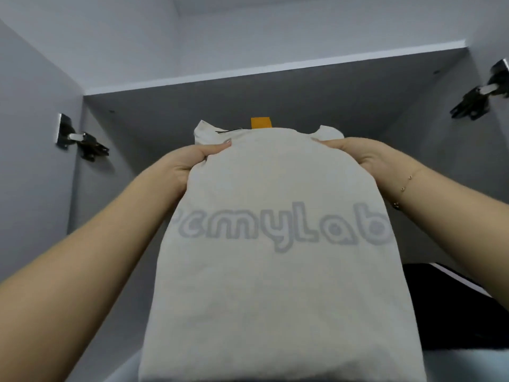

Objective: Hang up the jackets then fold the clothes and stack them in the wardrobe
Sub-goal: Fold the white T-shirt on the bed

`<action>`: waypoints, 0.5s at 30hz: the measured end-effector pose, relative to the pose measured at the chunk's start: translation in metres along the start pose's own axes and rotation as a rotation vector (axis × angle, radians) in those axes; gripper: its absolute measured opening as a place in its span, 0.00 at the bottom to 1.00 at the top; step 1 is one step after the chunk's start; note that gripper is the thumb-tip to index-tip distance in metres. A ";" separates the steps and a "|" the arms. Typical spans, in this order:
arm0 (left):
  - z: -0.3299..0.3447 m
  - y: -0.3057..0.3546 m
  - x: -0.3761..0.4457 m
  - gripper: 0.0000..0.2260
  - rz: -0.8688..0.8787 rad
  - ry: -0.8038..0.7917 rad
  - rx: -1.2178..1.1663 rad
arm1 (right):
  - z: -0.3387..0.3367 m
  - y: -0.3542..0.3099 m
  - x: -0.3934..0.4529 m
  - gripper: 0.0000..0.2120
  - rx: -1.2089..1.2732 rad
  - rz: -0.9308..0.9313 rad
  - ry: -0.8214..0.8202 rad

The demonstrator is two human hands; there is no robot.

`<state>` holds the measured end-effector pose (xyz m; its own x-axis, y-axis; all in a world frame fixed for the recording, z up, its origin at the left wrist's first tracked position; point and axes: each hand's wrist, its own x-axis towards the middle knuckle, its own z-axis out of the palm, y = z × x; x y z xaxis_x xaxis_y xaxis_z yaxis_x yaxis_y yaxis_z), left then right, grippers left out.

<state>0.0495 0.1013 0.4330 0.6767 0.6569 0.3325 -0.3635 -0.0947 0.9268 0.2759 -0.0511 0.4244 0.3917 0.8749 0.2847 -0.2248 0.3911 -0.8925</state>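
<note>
Two bare forearms are showing, with no sleeves reaching into view on either side. The left hand (190,161) is wearing no ring or band that can be seen, and one short, neatly rounded nail is catching the light at the tip of the thumb. The right hand (360,158) is also bare of rings. A thin gold chain bracelet (405,186) with small beads spaced along it is circling the right wrist.

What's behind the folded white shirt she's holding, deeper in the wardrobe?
Past the folded white shirt, an orange tag and a sliver of another white garment show. The shirt covers everything else there.
</note>
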 end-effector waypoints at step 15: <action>-0.084 -0.183 0.158 0.17 -0.354 0.194 0.193 | -0.110 0.162 0.196 0.06 -0.566 0.251 0.066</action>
<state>0.1692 0.2852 0.3016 0.5983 0.8006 -0.0326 0.0075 0.0352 0.9994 0.4142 0.1529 0.2971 0.4468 0.8939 0.0363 0.1839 -0.0520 -0.9816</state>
